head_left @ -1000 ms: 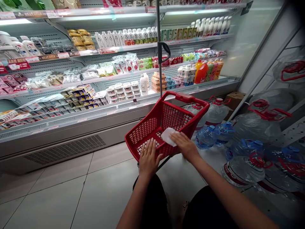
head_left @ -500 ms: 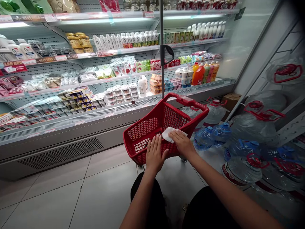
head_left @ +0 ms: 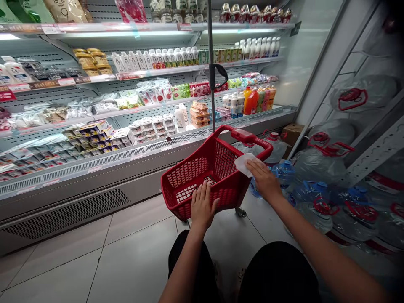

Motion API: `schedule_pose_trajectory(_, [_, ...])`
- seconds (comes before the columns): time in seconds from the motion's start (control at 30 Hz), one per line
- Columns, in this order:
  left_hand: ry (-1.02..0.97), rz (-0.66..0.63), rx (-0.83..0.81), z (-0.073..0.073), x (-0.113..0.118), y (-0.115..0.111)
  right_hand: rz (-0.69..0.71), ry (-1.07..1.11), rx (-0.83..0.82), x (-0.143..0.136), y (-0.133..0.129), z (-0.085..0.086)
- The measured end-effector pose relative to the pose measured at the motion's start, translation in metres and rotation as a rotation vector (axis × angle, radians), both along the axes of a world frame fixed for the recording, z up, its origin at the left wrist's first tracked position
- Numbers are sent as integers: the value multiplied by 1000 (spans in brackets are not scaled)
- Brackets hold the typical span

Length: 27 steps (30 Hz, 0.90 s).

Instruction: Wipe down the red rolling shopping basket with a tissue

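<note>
A red plastic shopping basket cart [head_left: 232,191] with lattice walls stands on the floor in front of me. My left hand [head_left: 203,207] lies against its near side, fingers stretched out with the tips over the rim. In my right hand [head_left: 264,179] is a white wipe [head_left: 245,164], pressed on the upper right part of the near rim, close to the handle [head_left: 246,135]. The fingers lie over the wipe and partly cover it. A grey upright pole [head_left: 210,46] with a black grip [head_left: 219,77] rises behind the cart.
An open refrigerated display [head_left: 151,147] with dairy and drinks runs along the far side. Large water bottles with red handles [head_left: 322,206] and blue-capped bottles [head_left: 284,170] crowd the right. A cardboard box [head_left: 292,130] sits behind them. My knees [head_left: 279,273] are below the cart.
My right hand has slid the wipe up and to the right along the rim. My left hand stays on the near side. The view has shifted slightly to the right.
</note>
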<state>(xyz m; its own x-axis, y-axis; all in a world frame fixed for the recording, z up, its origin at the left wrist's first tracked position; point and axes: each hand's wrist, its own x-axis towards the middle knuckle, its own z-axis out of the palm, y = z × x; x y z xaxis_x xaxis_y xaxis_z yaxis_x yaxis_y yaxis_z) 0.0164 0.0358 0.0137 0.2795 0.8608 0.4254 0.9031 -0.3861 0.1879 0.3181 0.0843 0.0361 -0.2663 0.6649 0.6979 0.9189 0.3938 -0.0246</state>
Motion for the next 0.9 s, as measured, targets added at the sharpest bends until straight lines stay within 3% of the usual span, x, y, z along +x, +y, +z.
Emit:
schedule_pose_trajectory(0.13, [-13,-114,20,8,34,10,124,-44,-38,-44,-11,-17])
schedule_pose_trajectory(0.2, [-5,-161,18,9,45,16,170,-64,-58,-51,-13,-19])
schedule_pose_trajectory(0.3, [5,-193,-3,7,50,20,183,-103,-73,-29,-7,-10])
schedule_pose_trajectory(0.5, [8,-240,0,1,47,12,-71,-36,-11,47,14,12])
schedule_pose_trajectory(0.6, [11,-226,-7,0,51,10,-67,-15,7,42,6,7])
schedule_pose_trajectory(0.77, [19,-200,-10,0,53,11,124,-104,-46,0,-19,-10])
schedule_pose_trajectory(0.9, [41,-214,-7,1,50,13,99,-144,-50,20,-19,-2])
